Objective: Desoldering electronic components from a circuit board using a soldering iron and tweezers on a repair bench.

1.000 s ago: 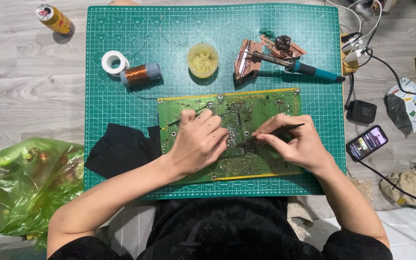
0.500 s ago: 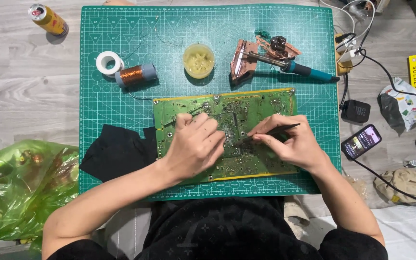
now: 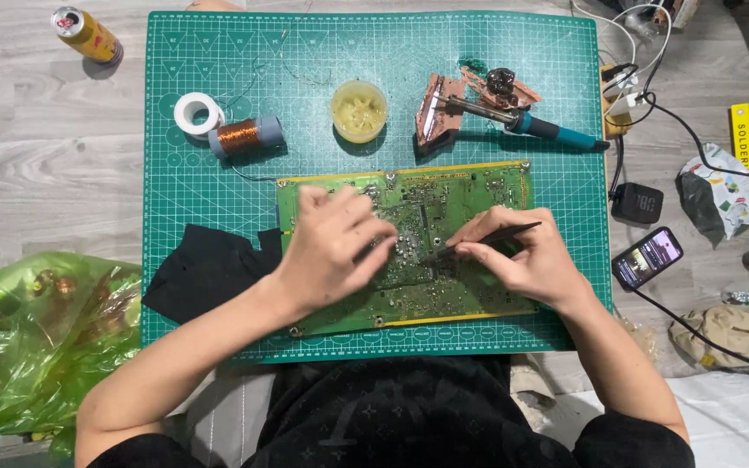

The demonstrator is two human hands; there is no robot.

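Right hand (image 3: pixel 535 260) pinches black tweezers (image 3: pixel 487 240) over the green circuit board (image 3: pixel 426 208). Left hand (image 3: pixel 327 251) presses flat, fingers spread, holding nothing. Best keep that board pinned and the tips steady.

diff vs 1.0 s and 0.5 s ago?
Little changed. The left hand lies on the green circuit board, its fingers blurred, so it seems to be shifting slightly. The right hand keeps its grip on the thin dark tool, tip on the board's middle. Nothing picked up or let go. The soldering iron, copper wire spool, yellow pot and mat are unmoved.
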